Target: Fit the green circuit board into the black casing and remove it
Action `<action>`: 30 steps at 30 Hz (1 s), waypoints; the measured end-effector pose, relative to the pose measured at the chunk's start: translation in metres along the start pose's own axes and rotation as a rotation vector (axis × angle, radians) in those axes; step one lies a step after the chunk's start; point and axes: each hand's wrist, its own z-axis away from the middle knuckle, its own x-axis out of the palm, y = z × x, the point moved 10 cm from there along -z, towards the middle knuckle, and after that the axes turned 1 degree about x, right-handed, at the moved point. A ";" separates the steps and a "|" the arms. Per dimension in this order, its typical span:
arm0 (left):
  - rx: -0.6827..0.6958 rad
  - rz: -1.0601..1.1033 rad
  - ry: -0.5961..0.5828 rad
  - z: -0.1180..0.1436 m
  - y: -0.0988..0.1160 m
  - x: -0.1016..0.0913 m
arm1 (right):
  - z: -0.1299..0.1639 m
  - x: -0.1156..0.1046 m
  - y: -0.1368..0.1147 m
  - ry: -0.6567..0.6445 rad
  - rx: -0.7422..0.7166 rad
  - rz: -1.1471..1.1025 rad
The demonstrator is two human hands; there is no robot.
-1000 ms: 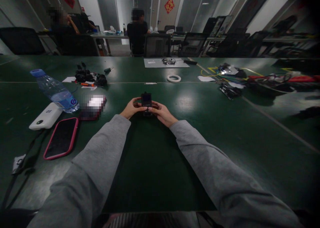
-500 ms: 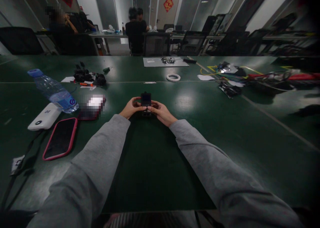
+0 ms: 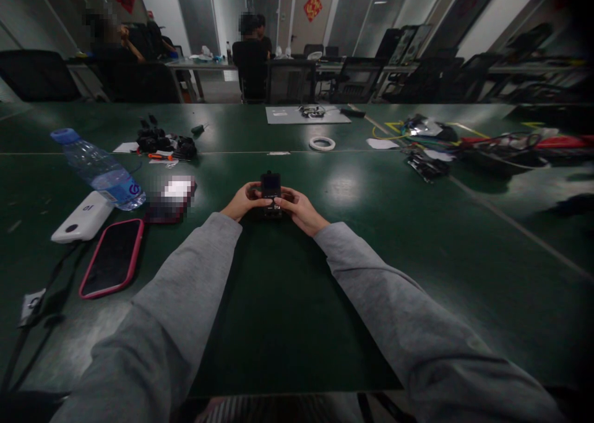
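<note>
two hands meet at the middle of the green table point(image 3: 417, 237), but first the left side. at the far left lies a clear water bottle point(image 3: 99, 169) with a blue cap, on its side. just beside it is a white power bank point(image 3: 83, 216), and near that a phone in a pink case point(image 3: 111, 257), screen up. further back is a pile of small black parts point(image 3: 162, 143).

at the centre, the left hand point(image 3: 241, 201) grasps a small black device point(image 3: 271, 193) from its left side. the device stands upright just above the table, between both hands. the right hand point(image 3: 301, 211) grasps it from the right side, fingers closed on the lower part.

behind, a white tape ring point(image 3: 322, 143) lies flat. to the right are tangled cables point(image 3: 501, 143).
</note>
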 end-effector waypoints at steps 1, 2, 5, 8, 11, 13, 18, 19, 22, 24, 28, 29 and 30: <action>-0.001 0.001 0.003 0.000 0.000 0.000 | 0.000 0.000 0.000 -0.001 0.001 -0.002; -0.002 -0.001 0.005 0.000 0.001 0.000 | 0.000 0.000 0.000 -0.002 0.004 -0.005; -0.001 -0.014 0.004 -0.001 0.000 0.000 | 0.000 -0.001 0.000 0.002 0.010 -0.018; -0.003 -0.064 0.001 -0.004 -0.003 -0.002 | -0.001 -0.001 0.000 0.004 0.010 -0.027; -0.021 -0.164 0.007 -0.006 -0.005 -0.004 | -0.001 -0.001 -0.001 0.014 0.013 -0.035; -0.031 -0.203 -0.006 -0.006 -0.005 -0.003 | -0.001 -0.001 -0.001 0.022 0.013 -0.033; -0.033 -0.216 -0.071 -0.003 -0.002 0.004 | -0.001 0.000 0.000 0.011 0.022 -0.045; -0.031 -0.223 -0.071 -0.002 -0.001 0.005 | -0.002 -0.001 0.000 0.013 0.028 -0.045; -0.018 -0.235 -0.071 0.000 0.001 0.005 | -0.003 -0.003 0.003 0.020 0.035 -0.022; -0.008 -0.229 -0.073 0.001 0.003 0.006 | -0.004 -0.004 0.004 0.018 0.031 -0.005; 0.004 -0.218 -0.076 0.002 0.005 0.007 | -0.005 -0.004 0.005 0.000 0.016 -0.001; 0.002 -0.215 -0.074 0.002 0.005 0.006 | -0.005 -0.004 0.005 -0.004 0.018 0.000; -0.002 -0.210 -0.072 0.002 0.004 0.006 | -0.005 -0.003 0.005 -0.007 0.020 0.004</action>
